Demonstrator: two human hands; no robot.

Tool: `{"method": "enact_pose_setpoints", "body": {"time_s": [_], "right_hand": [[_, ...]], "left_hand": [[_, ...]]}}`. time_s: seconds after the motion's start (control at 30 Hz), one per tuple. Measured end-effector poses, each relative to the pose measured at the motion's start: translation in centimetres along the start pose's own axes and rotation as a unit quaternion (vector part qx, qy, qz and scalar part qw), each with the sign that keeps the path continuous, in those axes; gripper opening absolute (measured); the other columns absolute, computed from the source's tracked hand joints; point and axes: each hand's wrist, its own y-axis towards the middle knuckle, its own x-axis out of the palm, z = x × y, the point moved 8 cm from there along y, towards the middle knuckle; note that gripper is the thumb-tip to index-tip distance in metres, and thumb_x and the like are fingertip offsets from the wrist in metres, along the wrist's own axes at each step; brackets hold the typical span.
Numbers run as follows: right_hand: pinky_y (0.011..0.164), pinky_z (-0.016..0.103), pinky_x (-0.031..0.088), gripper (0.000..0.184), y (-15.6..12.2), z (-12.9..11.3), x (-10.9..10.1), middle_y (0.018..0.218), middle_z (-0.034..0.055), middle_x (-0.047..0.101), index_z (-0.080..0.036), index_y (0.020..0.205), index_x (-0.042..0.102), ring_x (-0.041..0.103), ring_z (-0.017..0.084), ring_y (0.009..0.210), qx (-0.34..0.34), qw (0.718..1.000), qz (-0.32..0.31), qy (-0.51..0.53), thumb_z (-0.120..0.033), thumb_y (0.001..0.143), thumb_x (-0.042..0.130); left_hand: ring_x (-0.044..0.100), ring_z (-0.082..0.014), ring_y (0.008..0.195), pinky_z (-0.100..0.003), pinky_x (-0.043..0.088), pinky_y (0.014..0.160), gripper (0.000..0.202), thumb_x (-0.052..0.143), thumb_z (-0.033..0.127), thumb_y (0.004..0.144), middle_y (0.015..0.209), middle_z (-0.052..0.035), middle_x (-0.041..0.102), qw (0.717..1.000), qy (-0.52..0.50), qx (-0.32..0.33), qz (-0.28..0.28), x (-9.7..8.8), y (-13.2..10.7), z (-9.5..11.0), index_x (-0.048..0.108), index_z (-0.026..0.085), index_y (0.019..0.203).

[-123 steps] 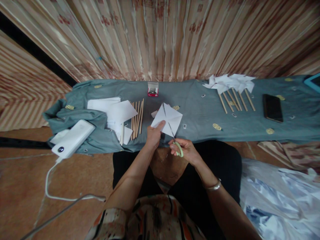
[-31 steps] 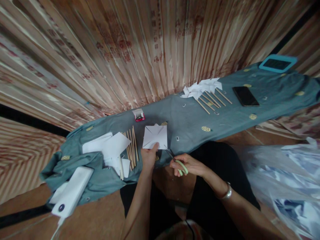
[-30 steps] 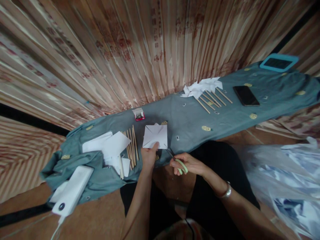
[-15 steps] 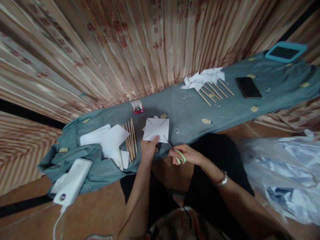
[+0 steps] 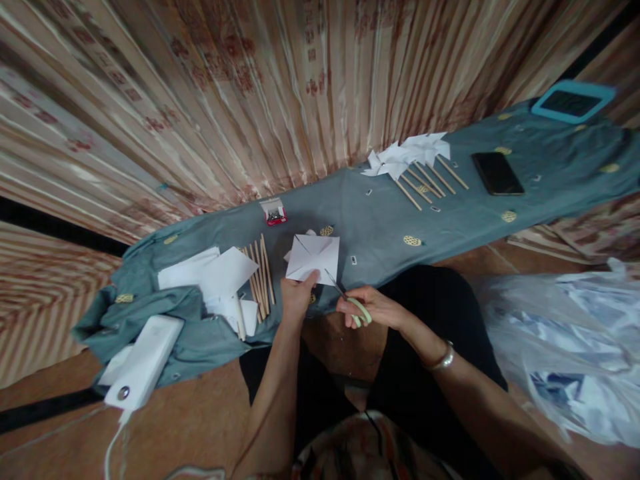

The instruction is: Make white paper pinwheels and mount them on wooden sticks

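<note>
My left hand [image 5: 296, 299] pinches the near edge of a white paper square [image 5: 313, 257] with diagonal cuts, held over the grey-blue cloth [image 5: 380, 227]. My right hand [image 5: 370, 308] grips green-handled scissors [image 5: 350, 303], whose blades point up-left into the paper's lower right corner. Both hands are closed on what they hold. Several wooden sticks [image 5: 261, 277] lie just left of the paper, beside a pile of white paper sheets [image 5: 213, 277].
Finished paper pinwheels on sticks [image 5: 415, 163] lie at the far right, with a black phone [image 5: 497, 173] and a teal-cased tablet [image 5: 573, 101] beyond. A small red box [image 5: 274, 212] sits near the curtain. A white power bank [image 5: 143, 363] with cable rests left. Plastic bags [image 5: 565, 333] lie right.
The camera view has tilted and shifted. My left hand turned the paper square since four seconds ago; the scissor blades now reach its lower right corner, closer than one second ago.
</note>
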Motion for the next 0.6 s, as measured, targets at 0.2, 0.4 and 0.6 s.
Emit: {"method": "enact_pose_setpoints", "body": {"time_s": [0.2, 0.4, 0.6], "right_hand": [[0.047, 0.019, 0.040, 0.052, -0.08, -0.03, 0.11, 0.060, 0.0020, 0.065, -0.013, 0.072, 0.063, 0.056, 0.009, 0.051, 0.000, 1.000, -0.005, 0.013, -0.065, 0.070, 0.066], [0.049, 0.019, 0.041, 0.050, -0.06, 0.20, 0.20, 0.063, 0.0011, 0.065, -0.014, 0.077, 0.064, 0.058, 0.009, 0.054, 0.007, 0.999, -0.010, 0.041, -0.062, 0.067, 0.071], [0.050, 0.019, 0.042, 0.049, -0.03, 0.19, 0.17, 0.063, 0.0016, 0.065, -0.014, 0.072, 0.064, 0.057, 0.009, 0.055, 0.004, 0.999, -0.009, 0.034, -0.062, 0.068, 0.070]], "left_hand": [[0.051, -0.0112, 0.049, -0.024, 0.039, 0.051, 0.025, 0.075, 0.033, 0.050, 0.050, -0.0003, 0.058, 1.000, -0.007, -0.004, 0.000, 0.03, -0.01, 0.13, 0.058, 0.015, 0.048], [0.051, -0.0115, 0.049, -0.024, 0.039, 0.050, 0.027, 0.076, 0.034, 0.051, 0.051, -0.0007, 0.059, 1.000, -0.015, 0.000, -0.004, 0.02, 0.15, -0.21, 0.057, 0.015, 0.047], [0.052, -0.0118, 0.049, -0.024, 0.040, 0.050, 0.026, 0.077, 0.034, 0.050, 0.052, -0.0012, 0.060, 1.000, -0.021, -0.004, 0.003, -0.05, 0.18, -0.34, 0.060, 0.014, 0.049]]}}
